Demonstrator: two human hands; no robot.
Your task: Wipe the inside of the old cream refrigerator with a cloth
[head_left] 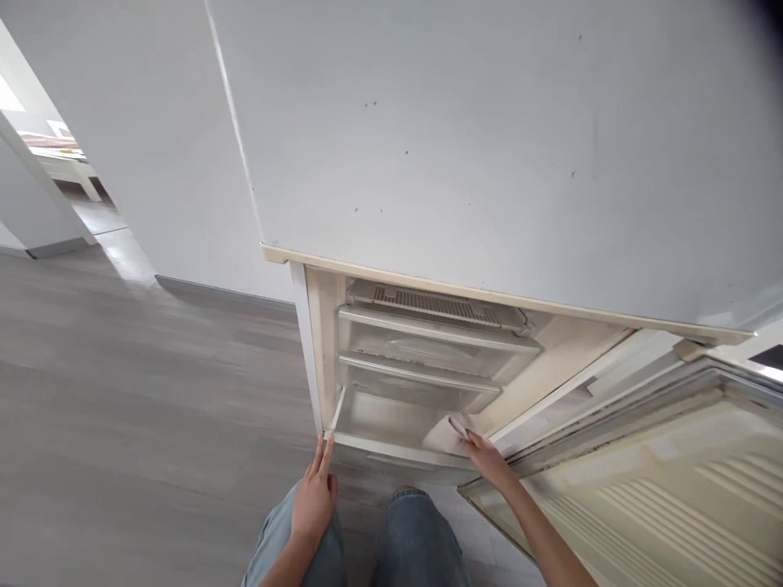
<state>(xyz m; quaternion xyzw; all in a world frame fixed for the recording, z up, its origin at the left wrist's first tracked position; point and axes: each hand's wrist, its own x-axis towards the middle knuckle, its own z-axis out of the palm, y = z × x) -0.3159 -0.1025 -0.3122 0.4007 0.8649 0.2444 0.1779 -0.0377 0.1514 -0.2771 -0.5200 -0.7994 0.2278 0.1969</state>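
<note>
My right hand (488, 461) reaches into the open lower compartment of a cream-white refrigerator and presses a pale cloth (444, 434) against the inside of the lowest clear plastic drawer (397, 412). My left hand (314, 497) is at the compartment's lower left corner, with its fingertips resting on the front rim of that drawer (391, 447). Two more clear drawers (428, 338) sit above it, under a slatted vent panel (428, 303). The compartment's back is hidden by the drawers.
The refrigerator's open door (636, 481) swings out to the right, beside my right arm. Its upper section (489, 139) overhangs the compartment. My jeans-clad knees (416, 542) are below. A grey plank floor (152, 367) and white wall (140, 139) lie left, with a doorway (55, 155) beyond.
</note>
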